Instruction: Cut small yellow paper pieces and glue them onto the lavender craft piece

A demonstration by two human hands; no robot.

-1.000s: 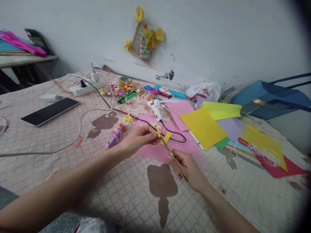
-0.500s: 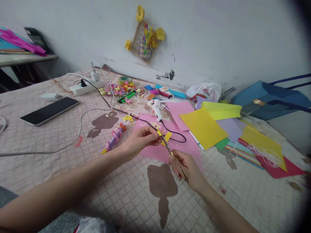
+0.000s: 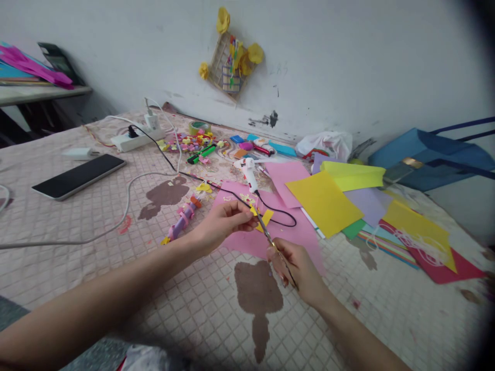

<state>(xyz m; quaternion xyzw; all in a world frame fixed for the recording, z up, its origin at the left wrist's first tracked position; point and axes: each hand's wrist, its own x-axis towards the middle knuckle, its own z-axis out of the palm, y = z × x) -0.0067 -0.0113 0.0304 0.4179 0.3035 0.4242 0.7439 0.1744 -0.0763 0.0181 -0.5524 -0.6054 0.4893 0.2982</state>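
My left hand (image 3: 231, 222) pinches a small piece of yellow paper (image 3: 253, 211) between thumb and fingertips. Wrapped round the handles of a pair of scissors (image 3: 265, 230), my right hand (image 3: 296, 265) holds them with the blades pointing up and left, against the yellow piece. Both hands are over a pink sheet (image 3: 243, 242) on the table. More yellow paper (image 3: 266, 219) shows just behind the blades; whether it joins the held piece I cannot tell. A purple roll with pink and orange bits (image 3: 183, 219) lies left of my left hand.
A white glue gun (image 3: 249, 175) lies beyond my hands, its black cord looping across the pink sheet. Coloured sheets (image 3: 325, 203) spread to the right. Small paper flowers (image 3: 189, 141), a green cutter (image 3: 201, 154), a power strip (image 3: 137, 139) and a phone (image 3: 79, 176) lie farther left.
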